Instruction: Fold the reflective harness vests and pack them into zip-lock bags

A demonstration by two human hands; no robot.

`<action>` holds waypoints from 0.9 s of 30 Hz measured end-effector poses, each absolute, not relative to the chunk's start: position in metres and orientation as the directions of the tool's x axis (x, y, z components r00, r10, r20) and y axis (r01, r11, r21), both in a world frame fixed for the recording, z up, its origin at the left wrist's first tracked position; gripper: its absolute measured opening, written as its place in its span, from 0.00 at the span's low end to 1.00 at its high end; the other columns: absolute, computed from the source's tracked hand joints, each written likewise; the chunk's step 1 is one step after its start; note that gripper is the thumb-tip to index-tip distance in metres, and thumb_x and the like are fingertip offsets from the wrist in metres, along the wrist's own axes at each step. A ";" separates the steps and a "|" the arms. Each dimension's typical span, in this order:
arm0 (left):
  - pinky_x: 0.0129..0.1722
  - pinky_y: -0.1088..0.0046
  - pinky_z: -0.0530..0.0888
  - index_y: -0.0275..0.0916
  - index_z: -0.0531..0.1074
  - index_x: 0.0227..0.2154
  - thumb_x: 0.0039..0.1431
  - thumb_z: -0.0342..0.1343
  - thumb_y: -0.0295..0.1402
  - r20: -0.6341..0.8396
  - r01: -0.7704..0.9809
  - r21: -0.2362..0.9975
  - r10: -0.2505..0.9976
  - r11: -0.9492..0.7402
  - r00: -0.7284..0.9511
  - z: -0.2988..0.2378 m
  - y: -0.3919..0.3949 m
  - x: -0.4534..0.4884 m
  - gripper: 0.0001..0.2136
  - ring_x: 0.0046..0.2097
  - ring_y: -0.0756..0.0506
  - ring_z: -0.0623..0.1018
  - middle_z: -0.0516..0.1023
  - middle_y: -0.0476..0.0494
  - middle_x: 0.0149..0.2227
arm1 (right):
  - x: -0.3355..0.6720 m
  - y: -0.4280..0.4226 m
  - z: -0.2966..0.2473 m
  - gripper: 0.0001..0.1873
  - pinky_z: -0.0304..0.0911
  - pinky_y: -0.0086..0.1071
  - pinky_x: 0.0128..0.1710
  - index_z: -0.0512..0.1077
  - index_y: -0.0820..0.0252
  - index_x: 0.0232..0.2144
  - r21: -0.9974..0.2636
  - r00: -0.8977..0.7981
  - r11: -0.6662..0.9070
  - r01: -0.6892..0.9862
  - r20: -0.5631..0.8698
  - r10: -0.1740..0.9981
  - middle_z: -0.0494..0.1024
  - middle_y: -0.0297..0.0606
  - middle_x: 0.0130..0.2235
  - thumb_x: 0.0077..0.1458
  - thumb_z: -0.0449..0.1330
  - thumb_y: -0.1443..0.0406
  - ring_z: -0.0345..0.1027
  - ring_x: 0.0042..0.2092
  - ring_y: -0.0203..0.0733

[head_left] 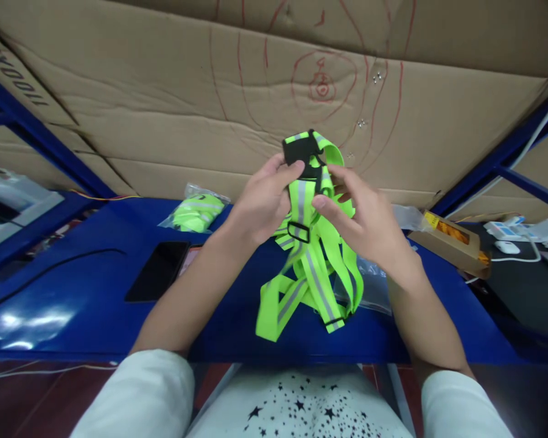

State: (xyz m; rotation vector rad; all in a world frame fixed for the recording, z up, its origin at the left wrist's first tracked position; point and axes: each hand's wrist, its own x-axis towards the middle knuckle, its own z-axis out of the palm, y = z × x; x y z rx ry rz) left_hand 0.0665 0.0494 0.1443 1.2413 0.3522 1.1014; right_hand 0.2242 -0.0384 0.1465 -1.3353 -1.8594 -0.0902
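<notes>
A neon green reflective strap vest (314, 267) with grey stripes hangs between my hands above the blue table (95, 304). My left hand (265, 201) is closed on the upper straps, its fingers by the black plastic buckle (298, 149). My right hand (363, 219) pinches the straps just to the right of the buckle. The loose strap ends dangle onto the table near its front edge. A black slider (298, 232) sits on the middle strap.
A bagged green vest (196, 212) lies at the back left. A black phone (158, 271) lies flat on the left. An empty clear bag (369, 286) is under the straps. A brown box (454, 240) and white chargers (520, 234) sit right. Cardboard (210, 109) walls the back.
</notes>
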 end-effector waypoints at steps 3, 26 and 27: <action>0.57 0.62 0.75 0.41 0.74 0.50 0.61 0.65 0.35 0.344 -0.454 0.889 0.737 -0.057 0.581 0.153 0.035 0.062 0.15 0.53 0.41 0.80 0.81 0.43 0.46 | 0.226 -0.037 0.145 0.39 0.66 0.52 0.59 0.61 0.51 0.66 -0.425 -0.093 0.451 0.785 0.639 0.763 0.72 0.45 0.61 0.58 0.65 0.48 0.68 0.61 0.57; 0.61 0.54 0.70 0.50 0.62 0.65 0.43 0.72 0.57 0.613 -0.424 0.773 0.387 -0.472 0.688 0.135 0.071 0.056 0.47 0.64 0.31 0.71 0.72 0.38 0.61 | 0.261 -0.024 0.152 0.40 0.79 0.45 0.42 0.66 0.43 0.59 -0.891 -0.058 0.453 0.034 0.451 0.891 0.80 0.33 0.45 0.44 0.73 0.49 0.79 0.43 0.47; 0.59 0.54 0.72 0.49 0.63 0.64 0.43 0.72 0.56 0.582 -0.434 0.805 0.403 -0.404 0.706 0.134 0.068 0.057 0.46 0.61 0.31 0.74 0.74 0.37 0.58 | 0.262 -0.023 0.152 0.40 0.79 0.44 0.41 0.66 0.44 0.60 -0.891 -0.065 0.451 0.050 0.448 0.892 0.81 0.33 0.44 0.46 0.71 0.49 0.79 0.42 0.46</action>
